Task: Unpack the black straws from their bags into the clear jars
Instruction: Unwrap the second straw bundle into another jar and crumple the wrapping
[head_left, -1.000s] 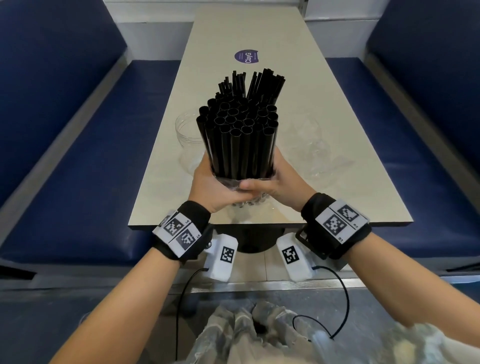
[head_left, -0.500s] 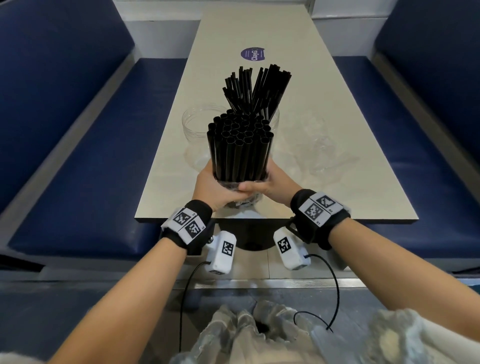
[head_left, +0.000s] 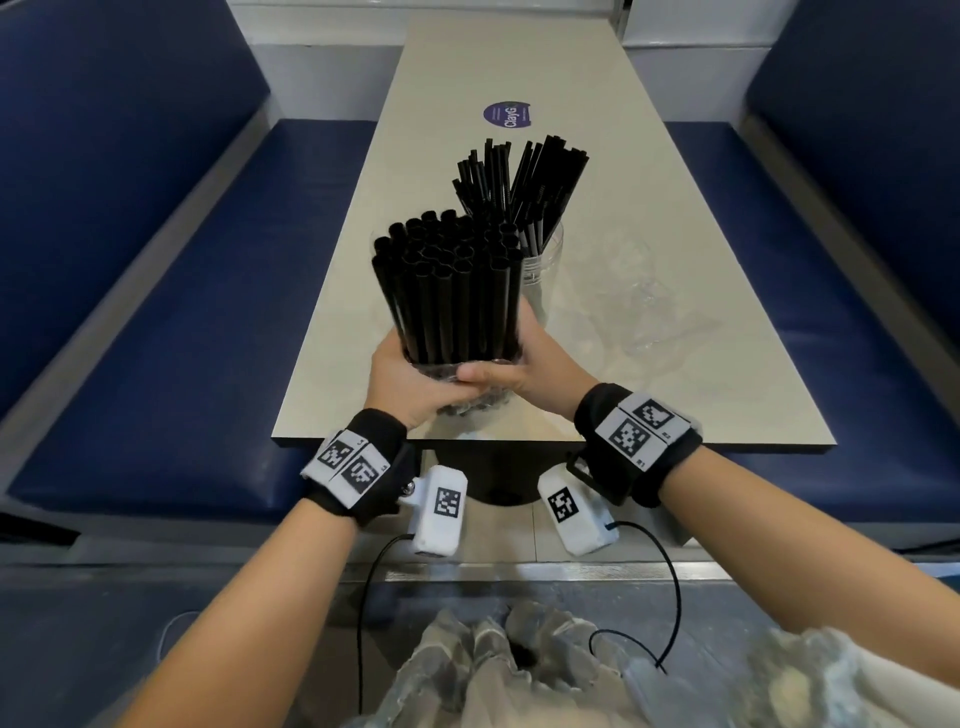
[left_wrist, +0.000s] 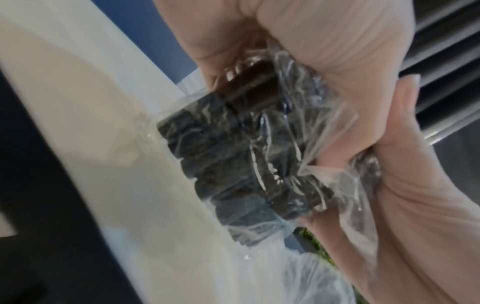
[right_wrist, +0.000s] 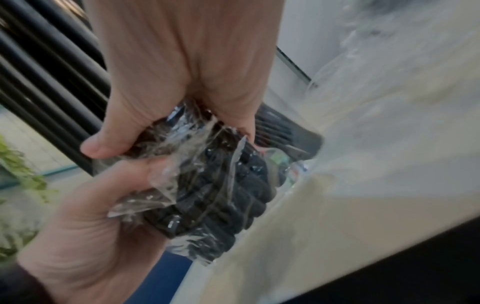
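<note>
I hold a bundle of thick black straws (head_left: 447, 291) upright above the near end of the table. Its lower end sits in a crumpled clear bag (left_wrist: 259, 164), which has slid down off the straws. My left hand (head_left: 410, 374) grips the bagged base from the left. My right hand (head_left: 524, 364) grips it from the right, with its thumb across the front. In the wrist views both hands' fingers curl round the bag (right_wrist: 207, 185). Just behind and to the right stands a clear jar (head_left: 545, 260) holding thinner black straws (head_left: 519, 187). The bundle hides the other clear jar.
An empty crumpled clear bag (head_left: 649, 312) lies on the beige table (head_left: 727, 405), to the right of the jar. A round purple sticker (head_left: 507, 114) marks the far half. Blue bench seats (head_left: 156, 338) run along both sides.
The bundle in my two hands has shifted left, from in front of the thin-straw jar to in front of the empty jar, which it now hides. My grip is unchanged.
</note>
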